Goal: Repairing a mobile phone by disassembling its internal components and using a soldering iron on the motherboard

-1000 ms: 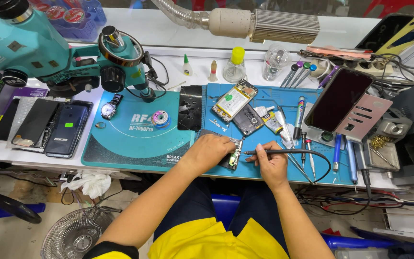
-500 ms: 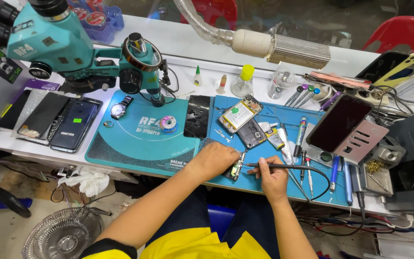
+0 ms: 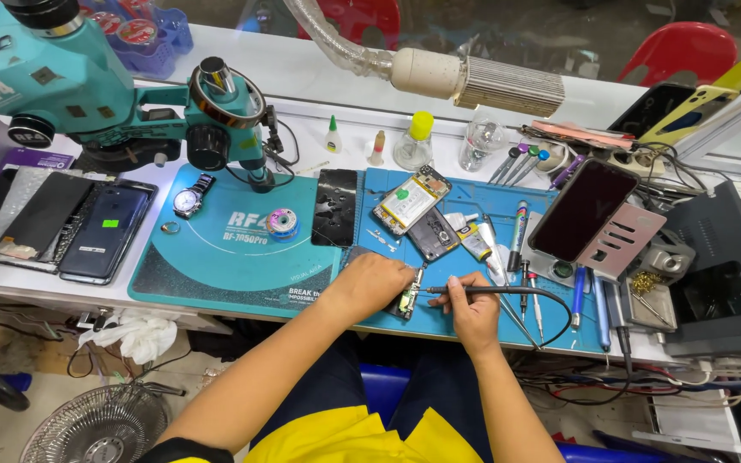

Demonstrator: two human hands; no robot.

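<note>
My left hand (image 3: 376, 283) presses down on a small green circuit board (image 3: 408, 301) at the front of the blue work mat (image 3: 439, 321). My right hand (image 3: 472, 307) grips a black soldering iron (image 3: 490, 291), its tip pointing left onto the board. The iron's black cable loops off to the right. Just behind the hands lie an opened phone (image 3: 410, 199) with its insides showing and a dark phone part (image 3: 433, 233).
A teal microscope (image 3: 87, 94) stands at the back left over a teal mat (image 3: 225, 249) with a wristwatch (image 3: 189, 201) and tape roll (image 3: 282, 224). Phones (image 3: 100, 231) lie far left. Glue tubes, screwdrivers (image 3: 518, 231), a phone on a stand (image 3: 581, 210) crowd the right. A fan (image 3: 100, 429) sits on the floor.
The view has shifted slightly down and left. Both hands stay at the board, the iron's tip still on it.
</note>
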